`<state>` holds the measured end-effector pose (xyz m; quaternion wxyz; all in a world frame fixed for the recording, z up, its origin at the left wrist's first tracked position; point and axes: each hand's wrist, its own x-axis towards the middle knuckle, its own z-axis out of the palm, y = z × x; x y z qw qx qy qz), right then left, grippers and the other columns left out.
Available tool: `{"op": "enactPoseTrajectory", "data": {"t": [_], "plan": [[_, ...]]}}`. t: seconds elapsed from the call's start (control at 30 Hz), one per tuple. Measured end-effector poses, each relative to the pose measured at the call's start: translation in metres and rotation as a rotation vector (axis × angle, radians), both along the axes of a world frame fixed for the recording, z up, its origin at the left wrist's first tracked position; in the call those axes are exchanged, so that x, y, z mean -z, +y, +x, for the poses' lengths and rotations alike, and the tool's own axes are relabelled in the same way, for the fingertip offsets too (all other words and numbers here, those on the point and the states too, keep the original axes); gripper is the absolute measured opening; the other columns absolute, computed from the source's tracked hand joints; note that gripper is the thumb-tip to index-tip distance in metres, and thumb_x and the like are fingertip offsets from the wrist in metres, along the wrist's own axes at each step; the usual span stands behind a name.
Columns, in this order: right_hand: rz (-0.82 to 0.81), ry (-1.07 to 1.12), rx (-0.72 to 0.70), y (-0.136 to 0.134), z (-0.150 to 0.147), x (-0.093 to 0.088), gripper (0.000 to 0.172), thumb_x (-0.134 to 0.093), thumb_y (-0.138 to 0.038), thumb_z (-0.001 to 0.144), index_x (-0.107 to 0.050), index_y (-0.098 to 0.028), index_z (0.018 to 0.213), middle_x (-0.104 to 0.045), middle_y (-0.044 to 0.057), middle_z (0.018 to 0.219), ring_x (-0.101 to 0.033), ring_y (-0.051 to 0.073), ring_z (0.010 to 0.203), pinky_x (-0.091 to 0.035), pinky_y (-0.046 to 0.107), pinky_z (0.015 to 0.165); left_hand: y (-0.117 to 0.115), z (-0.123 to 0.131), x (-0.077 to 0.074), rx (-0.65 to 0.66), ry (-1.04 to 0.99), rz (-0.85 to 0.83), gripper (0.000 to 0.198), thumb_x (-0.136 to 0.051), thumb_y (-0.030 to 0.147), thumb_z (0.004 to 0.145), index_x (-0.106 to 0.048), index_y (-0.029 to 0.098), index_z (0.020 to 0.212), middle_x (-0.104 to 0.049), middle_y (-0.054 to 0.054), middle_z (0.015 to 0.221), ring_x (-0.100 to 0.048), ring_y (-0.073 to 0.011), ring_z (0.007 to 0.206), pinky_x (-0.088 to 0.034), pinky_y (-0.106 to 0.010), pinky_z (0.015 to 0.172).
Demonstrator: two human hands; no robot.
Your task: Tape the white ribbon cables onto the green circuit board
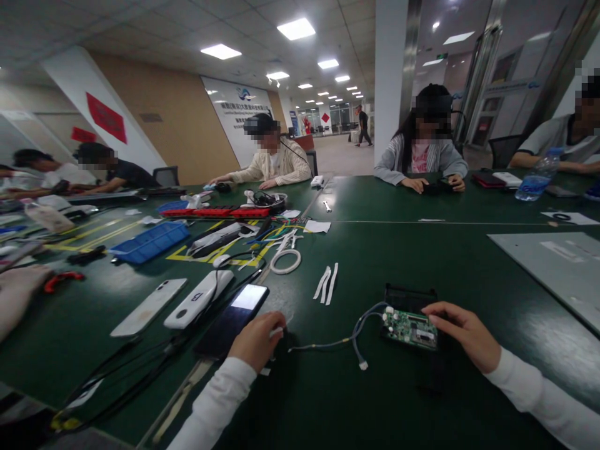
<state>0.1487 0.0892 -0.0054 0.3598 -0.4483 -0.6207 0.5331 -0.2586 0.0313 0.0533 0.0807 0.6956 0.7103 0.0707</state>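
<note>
My right hand point(467, 332) pinches the right corner of a green circuit board point(412, 329), which sits over a black plastic housing point(407, 294). Blue-grey cables point(357, 331) run from the board's left end across the green table, one ending in a small white connector point(363, 365). My left hand point(257, 340) is closed beside a black phone point(232, 322) with a lit patch on its screen. Its fingertips point down at the table near the cable's far end, and what they hold is hidden.
White strips point(325, 284) and a tape roll point(285, 261) lie ahead. Left are a white power bank point(199, 300), a white phone point(150, 307), cords and a blue tray point(150, 242). A grey panel point(553, 275) lies right; people sit opposite. Another person's hand point(21, 294) is far left.
</note>
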Motion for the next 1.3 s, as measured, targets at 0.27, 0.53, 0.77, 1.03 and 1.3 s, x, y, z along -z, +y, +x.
{"op": "enactPoseTrajectory", "data": {"t": [0.27, 0.53, 0.77, 1.03, 1.3], "plan": [[-0.006, 0.0, -0.01, 0.0, 0.001, -0.001, 0.03, -0.051, -0.042, 0.072, -0.058, -0.023, 0.094, -0.059, 0.002, 0.097, -0.052, 0.021, 0.092, -0.041, 0.035, 0.08, 0.006, 0.007, -0.001, -0.061, 0.049, -0.035, 0.014, -0.046, 0.013, 0.065, -0.049, 0.021, 0.076, -0.059, 0.002, 0.073, -0.056, -0.0128, 0.07, -0.036, -0.02, 0.06], [-0.01, 0.008, -0.02, -0.001, 0.0, -0.004, 0.028, -0.051, -0.04, 0.074, -0.057, -0.023, 0.095, -0.057, 0.003, 0.098, -0.051, 0.02, 0.093, -0.041, 0.035, 0.08, 0.001, 0.006, 0.006, -0.054, -0.015, -0.001, 0.033, -0.043, 0.012, 0.069, -0.05, 0.019, 0.101, -0.059, -0.002, 0.088, -0.055, -0.0132, 0.082, -0.04, -0.022, 0.073], [-0.002, 0.005, -0.014, -0.001, 0.001, 0.001, 0.028, -0.051, -0.04, 0.074, -0.057, -0.024, 0.095, -0.057, 0.002, 0.098, -0.051, 0.021, 0.093, -0.041, 0.035, 0.08, -0.005, 0.013, 0.0, -0.093, 0.156, 0.004, 0.021, -0.041, 0.024, 0.075, -0.06, 0.017, 0.078, -0.052, -0.005, 0.091, -0.052, -0.0144, 0.082, -0.041, -0.024, 0.075], [-0.011, 0.002, -0.022, -0.002, 0.002, -0.003, 0.028, -0.05, -0.041, 0.074, -0.057, -0.024, 0.095, -0.057, 0.003, 0.099, -0.051, 0.021, 0.093, -0.041, 0.036, 0.08, -0.006, 0.024, 0.013, -0.033, 0.435, 0.097, 0.025, -0.033, 0.015, 0.078, -0.057, 0.008, 0.078, -0.051, -0.013, 0.086, -0.049, -0.021, 0.084, -0.039, -0.033, 0.078], [-0.004, -0.002, -0.023, -0.002, 0.001, -0.005, 0.027, -0.05, -0.04, 0.074, -0.057, -0.023, 0.094, -0.056, 0.003, 0.098, -0.051, 0.02, 0.093, -0.041, 0.034, 0.079, -0.009, 0.015, 0.024, 0.032, 0.444, 0.163, 0.026, -0.028, 0.013, 0.081, -0.054, 0.008, 0.081, -0.048, -0.012, 0.087, -0.046, -0.0195, 0.081, -0.038, -0.033, 0.076]]}}
